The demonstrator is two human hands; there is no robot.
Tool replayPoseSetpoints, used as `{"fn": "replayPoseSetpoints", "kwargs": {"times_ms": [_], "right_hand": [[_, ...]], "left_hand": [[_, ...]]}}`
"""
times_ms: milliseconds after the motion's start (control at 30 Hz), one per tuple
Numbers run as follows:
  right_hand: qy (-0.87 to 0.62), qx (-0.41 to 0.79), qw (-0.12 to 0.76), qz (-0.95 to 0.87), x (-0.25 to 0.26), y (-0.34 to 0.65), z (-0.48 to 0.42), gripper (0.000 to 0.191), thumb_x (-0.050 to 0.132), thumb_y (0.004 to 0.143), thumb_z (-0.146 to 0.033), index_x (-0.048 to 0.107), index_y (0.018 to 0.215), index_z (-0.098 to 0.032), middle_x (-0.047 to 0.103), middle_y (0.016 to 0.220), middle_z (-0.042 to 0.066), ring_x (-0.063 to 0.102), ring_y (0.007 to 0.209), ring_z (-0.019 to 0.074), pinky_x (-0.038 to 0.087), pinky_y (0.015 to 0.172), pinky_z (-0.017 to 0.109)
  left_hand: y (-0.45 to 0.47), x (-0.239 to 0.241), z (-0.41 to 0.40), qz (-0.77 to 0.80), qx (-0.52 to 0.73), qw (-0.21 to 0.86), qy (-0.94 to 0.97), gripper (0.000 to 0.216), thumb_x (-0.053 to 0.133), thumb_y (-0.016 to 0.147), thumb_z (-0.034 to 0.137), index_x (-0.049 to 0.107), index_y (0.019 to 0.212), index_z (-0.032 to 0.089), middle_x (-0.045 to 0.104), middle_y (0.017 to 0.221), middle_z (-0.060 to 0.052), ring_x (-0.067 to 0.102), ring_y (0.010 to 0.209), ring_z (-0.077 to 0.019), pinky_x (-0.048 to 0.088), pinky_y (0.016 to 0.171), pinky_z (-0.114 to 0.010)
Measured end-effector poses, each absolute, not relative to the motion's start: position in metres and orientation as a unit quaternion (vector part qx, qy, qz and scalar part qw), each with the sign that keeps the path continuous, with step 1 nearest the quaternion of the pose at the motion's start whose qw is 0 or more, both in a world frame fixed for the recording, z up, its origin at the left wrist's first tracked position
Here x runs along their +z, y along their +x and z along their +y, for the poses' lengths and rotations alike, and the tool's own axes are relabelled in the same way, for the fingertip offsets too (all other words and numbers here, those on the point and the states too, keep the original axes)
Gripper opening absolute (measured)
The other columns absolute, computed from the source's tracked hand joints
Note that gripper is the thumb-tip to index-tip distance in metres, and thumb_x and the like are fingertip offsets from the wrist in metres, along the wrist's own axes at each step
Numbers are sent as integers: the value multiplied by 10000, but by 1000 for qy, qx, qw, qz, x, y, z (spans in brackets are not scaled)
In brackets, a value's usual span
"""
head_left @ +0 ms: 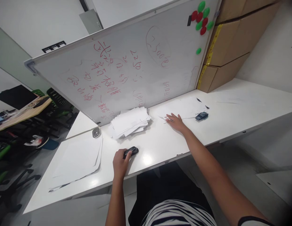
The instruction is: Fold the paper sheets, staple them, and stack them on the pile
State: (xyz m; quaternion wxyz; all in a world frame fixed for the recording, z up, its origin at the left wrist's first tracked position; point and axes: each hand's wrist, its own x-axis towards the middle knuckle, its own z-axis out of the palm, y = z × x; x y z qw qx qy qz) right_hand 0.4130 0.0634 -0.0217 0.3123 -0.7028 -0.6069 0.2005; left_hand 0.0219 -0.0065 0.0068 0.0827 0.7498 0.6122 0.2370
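Note:
My left hand (121,160) is wrapped round a black stapler (131,152), which rests on the white table near its front edge. Farther right, my right hand (176,121) has its fingers stretched out over the left edge of some white paper (183,108) lying flat. Whether a sheet is pinched under the fingertips is hard to see. Between and beyond the hands lies an untidy stack of white papers (130,122). A small dark blue object (201,116) sits just right of my right hand, on or beside the paper.
A whiteboard (127,69) with red writing leans along the table's back. Cardboard boxes (227,47) are piled at the back right. Large white sheets (76,160) cover the table's left end, near a small grey round object (96,132). The table's front edge (157,165) runs close to my body.

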Motion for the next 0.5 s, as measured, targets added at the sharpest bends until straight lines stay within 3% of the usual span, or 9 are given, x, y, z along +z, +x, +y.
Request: {"fn": "replayPoseSetpoints", "kwargs": {"times_ms": [167, 367, 500], "right_hand": [[-701, 188, 363, -584, -21, 410, 61, 382, 363, 946, -394, 616, 1201, -262, 557, 1370, 20, 350, 1389, 206, 53, 1179, 508], [-675, 78, 478, -556, 15, 387, 33, 481, 289, 948, -419, 588, 1260, -208, 586, 1332, 72, 468, 1299, 235, 304, 1120, 443], [-614, 75, 617, -487, 38, 331, -26, 458, 389, 915, -502, 635, 1189, -230, 658, 1214, 95, 576, 1170, 281, 425, 1026, 445]], "left_hand": [[21, 4, -6, 608, 236, 83, 753, 366, 453, 881, 527, 621, 949, 209, 655, 939, -54, 583, 901, -224, 446, 774, -341], [21, 8, -4, 594, 258, 47, 761, 374, 462, 878, 522, 637, 959, 201, 675, 970, -91, 600, 943, -257, 431, 848, -384], [35, 17, -33, 553, 335, 42, 762, 366, 517, 855, 497, 640, 1036, 204, 662, 1090, -123, 563, 1108, -286, 364, 1001, -448]]}}
